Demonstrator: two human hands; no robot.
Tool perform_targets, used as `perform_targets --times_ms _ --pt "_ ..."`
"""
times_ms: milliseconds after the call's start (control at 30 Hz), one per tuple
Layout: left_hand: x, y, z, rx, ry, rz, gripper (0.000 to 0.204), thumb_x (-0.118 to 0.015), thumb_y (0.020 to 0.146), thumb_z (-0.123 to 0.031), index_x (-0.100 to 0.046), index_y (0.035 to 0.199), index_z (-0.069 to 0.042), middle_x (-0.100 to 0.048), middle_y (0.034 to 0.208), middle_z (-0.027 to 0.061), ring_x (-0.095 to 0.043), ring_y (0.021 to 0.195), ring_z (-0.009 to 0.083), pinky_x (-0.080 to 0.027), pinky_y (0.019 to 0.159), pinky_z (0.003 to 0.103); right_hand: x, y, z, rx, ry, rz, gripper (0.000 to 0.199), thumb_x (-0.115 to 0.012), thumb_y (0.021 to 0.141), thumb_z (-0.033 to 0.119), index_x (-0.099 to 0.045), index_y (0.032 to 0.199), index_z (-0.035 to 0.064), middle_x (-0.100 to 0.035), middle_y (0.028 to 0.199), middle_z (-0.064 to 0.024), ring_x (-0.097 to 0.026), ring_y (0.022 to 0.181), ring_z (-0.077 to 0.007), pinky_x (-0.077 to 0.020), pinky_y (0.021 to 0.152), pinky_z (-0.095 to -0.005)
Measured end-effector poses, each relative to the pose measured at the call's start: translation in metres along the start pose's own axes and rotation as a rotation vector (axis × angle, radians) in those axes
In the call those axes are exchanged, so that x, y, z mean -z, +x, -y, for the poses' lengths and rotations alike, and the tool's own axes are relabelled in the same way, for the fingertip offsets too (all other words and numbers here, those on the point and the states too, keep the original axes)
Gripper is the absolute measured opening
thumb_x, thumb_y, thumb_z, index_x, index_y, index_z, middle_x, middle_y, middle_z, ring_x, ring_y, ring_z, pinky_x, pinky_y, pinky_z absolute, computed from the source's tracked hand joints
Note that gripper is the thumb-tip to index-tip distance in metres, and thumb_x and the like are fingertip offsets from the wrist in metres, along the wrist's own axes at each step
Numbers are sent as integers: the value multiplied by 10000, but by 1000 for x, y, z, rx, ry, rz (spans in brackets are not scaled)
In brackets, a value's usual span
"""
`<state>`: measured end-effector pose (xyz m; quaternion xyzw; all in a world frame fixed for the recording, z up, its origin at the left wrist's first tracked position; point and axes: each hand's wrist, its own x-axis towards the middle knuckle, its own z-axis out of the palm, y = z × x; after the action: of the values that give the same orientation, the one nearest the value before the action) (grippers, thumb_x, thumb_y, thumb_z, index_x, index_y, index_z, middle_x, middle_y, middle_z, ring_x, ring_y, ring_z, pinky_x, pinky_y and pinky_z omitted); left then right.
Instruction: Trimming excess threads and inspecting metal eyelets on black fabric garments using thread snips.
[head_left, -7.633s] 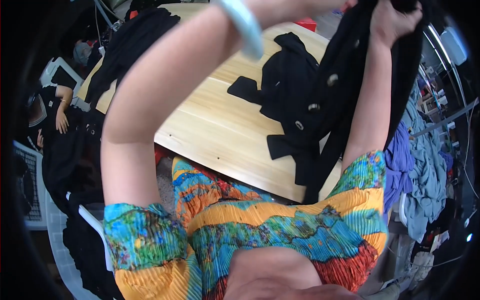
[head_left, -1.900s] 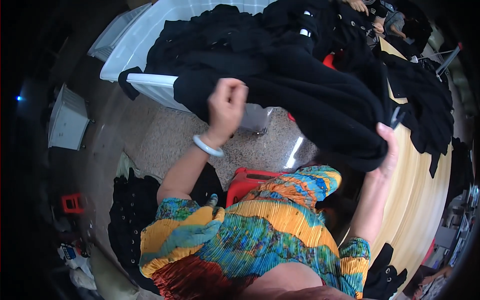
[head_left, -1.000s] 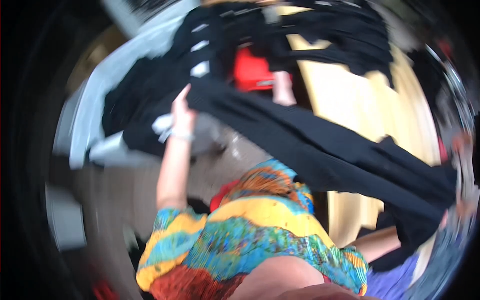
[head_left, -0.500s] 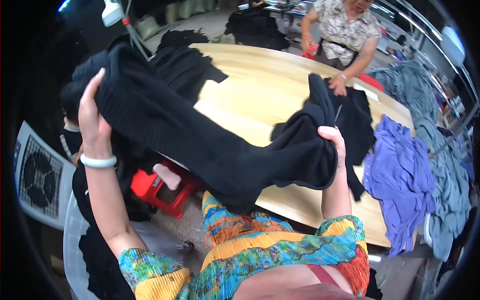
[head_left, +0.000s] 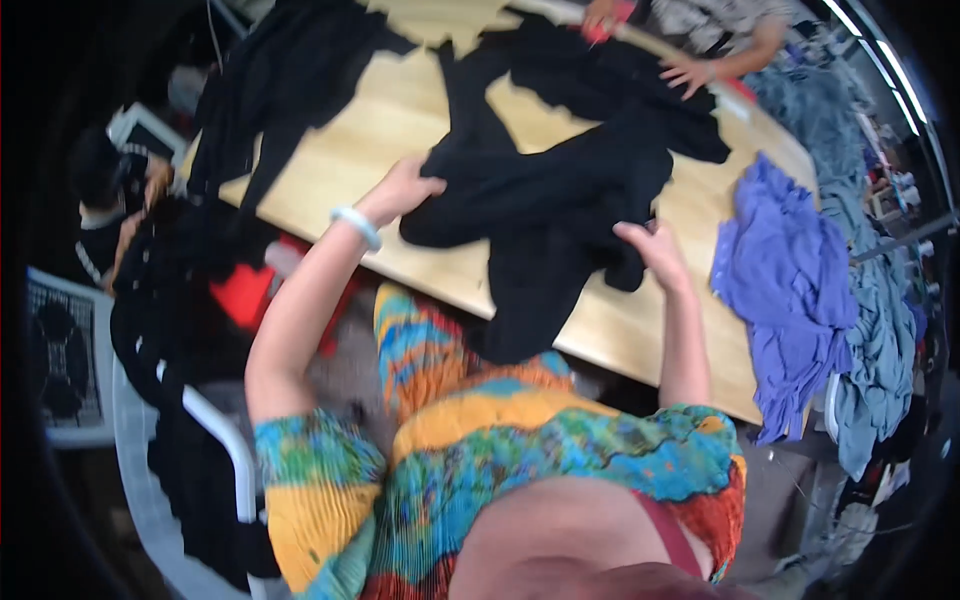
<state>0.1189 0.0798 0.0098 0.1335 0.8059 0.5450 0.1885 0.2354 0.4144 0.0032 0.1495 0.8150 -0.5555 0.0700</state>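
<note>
Okay, we see the left hand [head_left: 405,190] with its grip pinched on the left edge of a black garment [head_left: 560,200], fingers curled into the fabric, a pale bangle [head_left: 357,226] on that wrist. The right hand [head_left: 655,250] has its grip closed on the garment's lower right corner, thumb on top. Held at two opposite edges like that, the cloth looks spread between the hands so it lies flatter. The garment rests on the wooden tabletop [head_left: 390,130], mostly bunched, one end hanging over the near edge toward the person's bright patterned top [head_left: 520,450]. More black clothes [head_left: 290,80] lie further left on the tabletop. A purple pile [head_left: 790,290] sits to the right, with grey clothes [head_left: 880,340] beyond it. Another person's hand [head_left: 690,72] touches black cloth at the far side.
</note>
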Motion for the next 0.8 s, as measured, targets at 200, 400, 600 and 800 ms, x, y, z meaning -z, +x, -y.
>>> perform_targets --times_ms 200,400,600,800 --pt "-16 -23 103 -42 269 -248 497 -619 723 -124 -428 1152 41 -509 1111 259 -485 1069 350 -392 898 340 30 -10 -32 -42 -303 -54 487 -606 760 368 -554 1038 -28 -573 698 -67 -526 632 -140 -424 586 -253" --pt "-18 -31 94 51 489 -461 522 -639 734 -253 -447 1150 -3 -517 1076 230 -513 1005 348 -418 852 366 11 9 11 379 -496 -324 390 -577 803 285 -552 1066 -2 -627 889 -158 -615 829 -246 -458 723 -290" --pt "-12 -6 95 87 779 -326 667 -650 678 -377 -449 1163 35 -517 1041 263 -508 977 379 -421 845 414 -73 124 45 661 -807 -95 234 -525 756 237 -621 896 76 -609 821 -176 -590 799 -324 -471 713 -394" --pt "-14 -4 99 138 679 -231 419 -714 617 -224 -548 952 -35 -589 919 196 -560 887 335 -452 782 384 -75 225 -14 398 -1147 47 343 -559 629 153 -620 966 137 -615 923 -142 -596 874 -283 -481 775 -380"
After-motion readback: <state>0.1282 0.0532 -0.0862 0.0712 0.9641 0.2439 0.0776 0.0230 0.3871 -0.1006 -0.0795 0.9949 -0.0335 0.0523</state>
